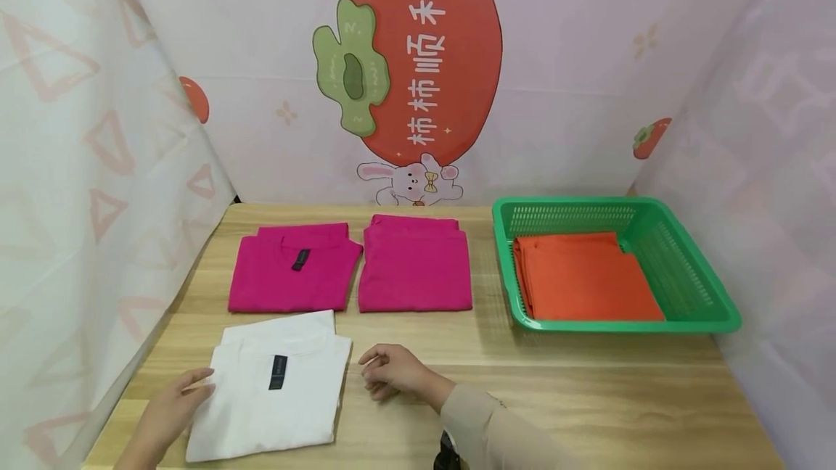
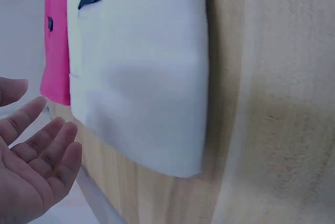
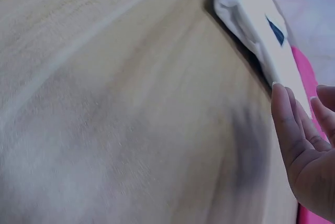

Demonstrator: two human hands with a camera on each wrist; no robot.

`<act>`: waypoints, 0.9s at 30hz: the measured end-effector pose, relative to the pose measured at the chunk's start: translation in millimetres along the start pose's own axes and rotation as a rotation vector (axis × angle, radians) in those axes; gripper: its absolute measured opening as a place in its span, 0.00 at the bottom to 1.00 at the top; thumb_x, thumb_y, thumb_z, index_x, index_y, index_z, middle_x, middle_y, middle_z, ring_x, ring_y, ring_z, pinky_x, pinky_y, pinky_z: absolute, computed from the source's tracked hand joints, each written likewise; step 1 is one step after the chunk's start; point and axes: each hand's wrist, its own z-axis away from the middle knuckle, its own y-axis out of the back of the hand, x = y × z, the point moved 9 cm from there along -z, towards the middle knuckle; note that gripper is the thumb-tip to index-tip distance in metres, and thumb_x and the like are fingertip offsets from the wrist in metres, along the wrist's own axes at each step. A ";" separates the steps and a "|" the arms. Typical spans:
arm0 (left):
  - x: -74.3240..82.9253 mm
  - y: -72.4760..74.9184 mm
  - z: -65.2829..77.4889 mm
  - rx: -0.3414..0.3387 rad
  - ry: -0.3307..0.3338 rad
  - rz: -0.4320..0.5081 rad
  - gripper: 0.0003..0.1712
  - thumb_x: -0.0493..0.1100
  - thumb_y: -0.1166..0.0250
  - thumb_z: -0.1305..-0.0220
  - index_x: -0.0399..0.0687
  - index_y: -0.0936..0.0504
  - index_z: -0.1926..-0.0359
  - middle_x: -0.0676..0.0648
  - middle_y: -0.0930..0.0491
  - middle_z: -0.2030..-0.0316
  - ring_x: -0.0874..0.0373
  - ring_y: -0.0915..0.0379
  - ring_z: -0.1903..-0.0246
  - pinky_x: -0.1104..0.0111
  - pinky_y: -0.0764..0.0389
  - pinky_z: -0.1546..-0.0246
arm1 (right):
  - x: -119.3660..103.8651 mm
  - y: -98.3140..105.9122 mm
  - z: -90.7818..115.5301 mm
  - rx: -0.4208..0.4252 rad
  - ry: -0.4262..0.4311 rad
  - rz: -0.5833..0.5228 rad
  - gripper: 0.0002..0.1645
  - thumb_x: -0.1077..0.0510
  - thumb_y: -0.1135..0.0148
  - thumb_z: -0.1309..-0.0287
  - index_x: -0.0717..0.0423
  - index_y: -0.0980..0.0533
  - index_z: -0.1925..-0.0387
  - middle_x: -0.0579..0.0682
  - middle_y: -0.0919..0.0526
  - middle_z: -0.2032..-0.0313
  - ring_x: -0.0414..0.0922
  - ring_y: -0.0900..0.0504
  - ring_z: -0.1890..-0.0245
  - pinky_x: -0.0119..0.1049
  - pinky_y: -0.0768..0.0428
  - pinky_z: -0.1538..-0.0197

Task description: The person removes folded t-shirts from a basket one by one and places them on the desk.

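Note:
A folded white T-shirt (image 1: 281, 412) with a dark neck label lies on the table at the front left. My left hand (image 1: 171, 408) is at its left edge, fingers relaxed and holding nothing; the left wrist view shows that hand (image 2: 39, 161) with palm turned up beside the white cloth. To the right of the shirt, my right hand (image 1: 395, 372) hovers over the wood with loosely bent fingers, nothing between them. Behind the white shirt lie a folded magenta T-shirt (image 1: 287, 285) with its label showing and a second folded magenta garment (image 1: 414, 274).
A green plastic basket (image 1: 702, 325) stands at the back right with folded orange cloth (image 1: 588, 281) inside. Wooden tabletop (image 1: 620, 405) spreads across the front right. Printed fabric sheets (image 1: 555, 129) hang behind and on both sides. Something black (image 1: 447, 452) shows by the right sleeve.

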 end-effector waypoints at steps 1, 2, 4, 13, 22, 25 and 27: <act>7.9 1.2 1.6 0.001 -0.016 0.005 0.33 0.53 0.52 0.39 0.30 0.40 0.43 0.26 0.40 0.48 0.34 0.40 0.51 0.52 0.31 0.61 | -4.3 4.2 2.1 0.008 0.009 0.003 0.14 0.70 0.46 0.50 0.66 0.29 0.58 0.58 0.24 0.69 0.51 0.22 0.73 0.44 0.23 0.72; 15.9 1.7 3.0 -0.002 -0.032 0.010 0.32 0.53 0.52 0.39 0.31 0.40 0.43 0.27 0.40 0.47 0.35 0.40 0.51 0.52 0.31 0.61 | -8.4 8.4 4.2 0.013 0.018 0.005 0.14 0.70 0.45 0.49 0.67 0.29 0.58 0.58 0.24 0.69 0.51 0.22 0.73 0.44 0.23 0.72; 33.1 2.5 5.1 0.003 -0.070 0.005 0.31 0.53 0.51 0.39 0.32 0.39 0.43 0.28 0.38 0.48 0.36 0.38 0.51 0.52 0.32 0.60 | -16.8 16.6 9.2 0.021 0.037 0.002 0.15 0.69 0.45 0.49 0.68 0.30 0.57 0.60 0.25 0.67 0.52 0.22 0.71 0.44 0.23 0.71; 105.8 -7.2 15.5 0.017 -0.245 0.059 0.26 0.49 0.47 0.40 0.38 0.35 0.44 0.34 0.31 0.52 0.42 0.34 0.54 0.54 0.30 0.61 | -44.6 57.5 39.0 0.038 0.085 0.005 0.19 0.67 0.45 0.48 0.71 0.34 0.53 0.60 0.27 0.64 0.49 0.23 0.67 0.42 0.23 0.68; 162.3 -36.9 16.9 -0.064 -0.372 0.159 0.24 0.46 0.44 0.42 0.42 0.32 0.46 0.39 0.32 0.50 0.45 0.34 0.53 0.58 0.29 0.60 | -62.9 112.1 81.7 0.090 0.157 0.060 0.21 0.63 0.47 0.46 0.71 0.36 0.52 0.61 0.28 0.61 0.52 0.25 0.64 0.45 0.25 0.63; 180.1 -49.1 13.1 -0.091 -0.412 0.166 0.22 0.46 0.43 0.43 0.44 0.30 0.47 0.42 0.31 0.51 0.47 0.34 0.54 0.60 0.29 0.61 | -68.1 132.3 96.8 0.127 0.170 0.065 0.23 0.62 0.45 0.47 0.71 0.36 0.52 0.58 0.27 0.61 0.53 0.25 0.63 0.47 0.26 0.62; 193.3 -56.4 9.4 -0.102 -0.458 0.170 0.20 0.44 0.43 0.43 0.44 0.29 0.48 0.43 0.31 0.52 0.47 0.34 0.54 0.60 0.29 0.60 | -71.7 145.2 106.1 0.149 0.177 0.072 0.24 0.61 0.44 0.47 0.72 0.37 0.51 0.57 0.27 0.61 0.53 0.26 0.62 0.47 0.26 0.62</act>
